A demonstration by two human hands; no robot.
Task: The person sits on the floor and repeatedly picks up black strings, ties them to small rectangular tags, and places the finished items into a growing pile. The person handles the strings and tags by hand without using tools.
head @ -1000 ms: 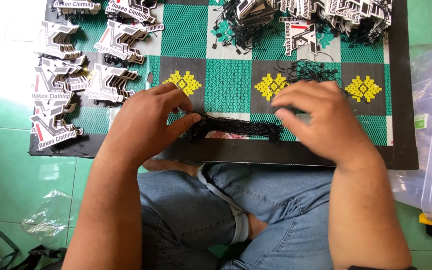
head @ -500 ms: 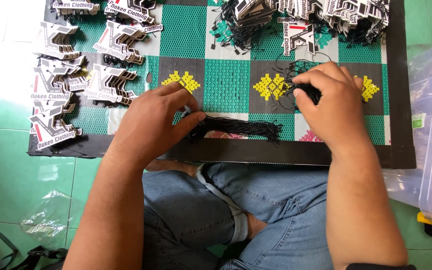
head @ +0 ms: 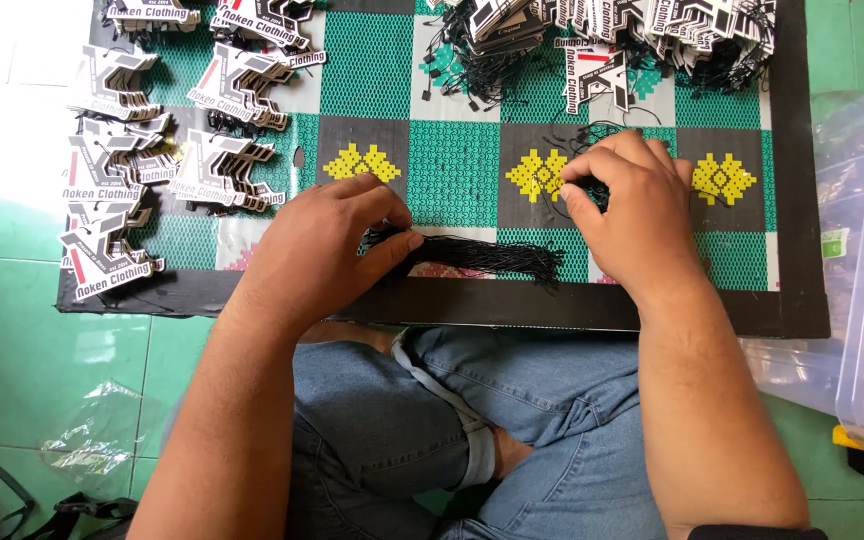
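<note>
Bundle of thin black strings (head: pixel 482 255): left hand (head: pixel 327 240) keeps it pinched; right hand (head: pixel 632 215) has moved up, fingertips closed on a loose string (head: pixel 592 135) — picking next one.

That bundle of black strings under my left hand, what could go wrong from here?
The bundle of black strings lies near the front edge of the board, pinned only at one end by the left hand, so its loose end could fan out or slide off. The right hand pinches loose strings beside the tag pile; these might snag and drag tags along.
</note>
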